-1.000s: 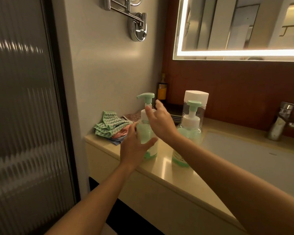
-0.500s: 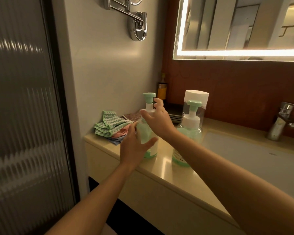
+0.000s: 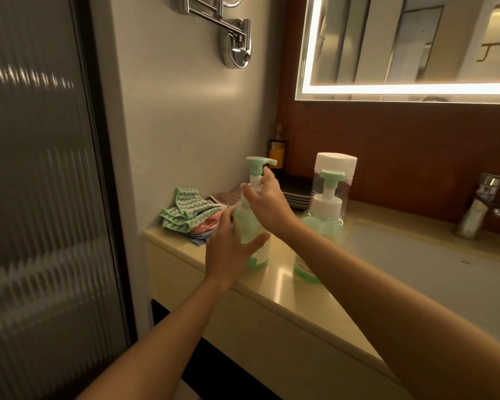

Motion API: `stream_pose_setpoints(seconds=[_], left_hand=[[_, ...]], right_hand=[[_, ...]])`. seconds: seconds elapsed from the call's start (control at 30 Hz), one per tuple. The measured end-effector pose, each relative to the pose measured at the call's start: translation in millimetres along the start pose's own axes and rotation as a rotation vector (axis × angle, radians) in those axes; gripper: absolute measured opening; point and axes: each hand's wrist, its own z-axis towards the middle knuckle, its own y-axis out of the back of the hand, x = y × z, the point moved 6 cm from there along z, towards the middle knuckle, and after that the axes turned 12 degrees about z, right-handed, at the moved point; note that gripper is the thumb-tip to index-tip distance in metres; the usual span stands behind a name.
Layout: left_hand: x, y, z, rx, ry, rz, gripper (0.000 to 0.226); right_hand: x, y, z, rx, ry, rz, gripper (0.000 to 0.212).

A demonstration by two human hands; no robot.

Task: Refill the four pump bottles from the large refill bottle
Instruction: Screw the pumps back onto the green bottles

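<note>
A pale green pump bottle [image 3: 250, 226] stands near the left end of the beige counter [image 3: 274, 287]. My left hand [image 3: 231, 249] wraps around its body. My right hand [image 3: 267, 202] grips its white collar just under the green pump head [image 3: 259, 163], whose spout points right. A second pump bottle [image 3: 324, 226] with a green pump head stands to the right, untouched. Directly behind it rises a tall clear bottle with a white cap [image 3: 337, 166], mostly hidden.
Folded cloths [image 3: 189, 213] lie at the counter's left end by the wall. A dark amber bottle [image 3: 276, 151] and stacked dark plates [image 3: 295, 193] sit at the back. The sink basin [image 3: 433, 272] and chrome tap [image 3: 479, 206] are to the right. A ribbed glass door [image 3: 41, 197] stands left.
My right hand has turned the pump head on the left bottle: its spout pointed left, then toward me, and now points right. My left hand kept hold of the bottle's body.
</note>
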Motion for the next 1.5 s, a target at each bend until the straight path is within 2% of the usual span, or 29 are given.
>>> stream_pose_setpoints(seconds=[0.07, 0.13, 0.27, 0.33, 0.43, 0.53, 0.6, 0.7, 0.8, 0.87, 0.97, 1.07, 1.27, 1.37, 1.43, 1.5], left_hand=[[0, 1, 0, -0.009, -0.006, -0.001, 0.075], [0, 0, 1, -0.011, -0.013, 0.001, 0.074], [0, 0, 1, -0.015, -0.016, 0.011, 0.075], [-1, 0, 1, -0.012, -0.017, 0.008, 0.076], [-1, 0, 1, 0.002, -0.008, 0.023, 0.078], [-2, 1, 0, 0.002, 0.0, 0.023, 0.077], [-2, 2, 0, -0.005, -0.001, 0.018, 0.075], [-2, 1, 0, -0.016, -0.01, 0.015, 0.074], [-1, 1, 1, -0.017, 0.0, 0.026, 0.076], [-1, 1, 1, -0.015, 0.004, 0.025, 0.075], [-2, 1, 0, -0.015, 0.004, 0.028, 0.074], [-1, 2, 1, -0.027, -0.004, 0.034, 0.074], [1, -1, 2, -0.011, 0.002, 0.016, 0.08], [2, -2, 2, 0.012, 0.018, 0.005, 0.082], [3, -3, 2, 0.025, 0.03, 0.015, 0.082], [3, -3, 2, 0.019, 0.025, 0.018, 0.083]], right_hand=[[-2, -4, -2, 0.031, 0.009, -0.014, 0.041], [-3, -2, -7, 0.01, 0.044, -0.086, 0.044], [9, 10, -23, -0.133, 0.203, -0.382, 0.041], [13, 17, -22, -0.174, 0.204, -0.439, 0.036], [5, 13, -6, -0.078, 0.054, -0.289, 0.036], [0, -4, -1, 0.07, -0.008, -0.107, 0.053], [-3, -5, -5, 0.083, -0.011, -0.057, 0.045], [1, 4, -13, 0.017, 0.061, -0.217, 0.04], [9, 15, -15, -0.121, 0.175, -0.422, 0.038], [8, 18, -9, -0.131, 0.117, -0.332, 0.035], [3, 6, -4, 0.011, 0.05, -0.106, 0.038], [-2, -3, -7, 0.059, 0.053, -0.064, 0.039], [5, 11, -16, -0.123, 0.17, -0.392, 0.044], [8, 18, -12, -0.182, 0.124, -0.437, 0.059], [7, 17, -8, -0.176, 0.084, -0.463, 0.067], [3, 11, -6, -0.132, 0.063, -0.391, 0.07]])
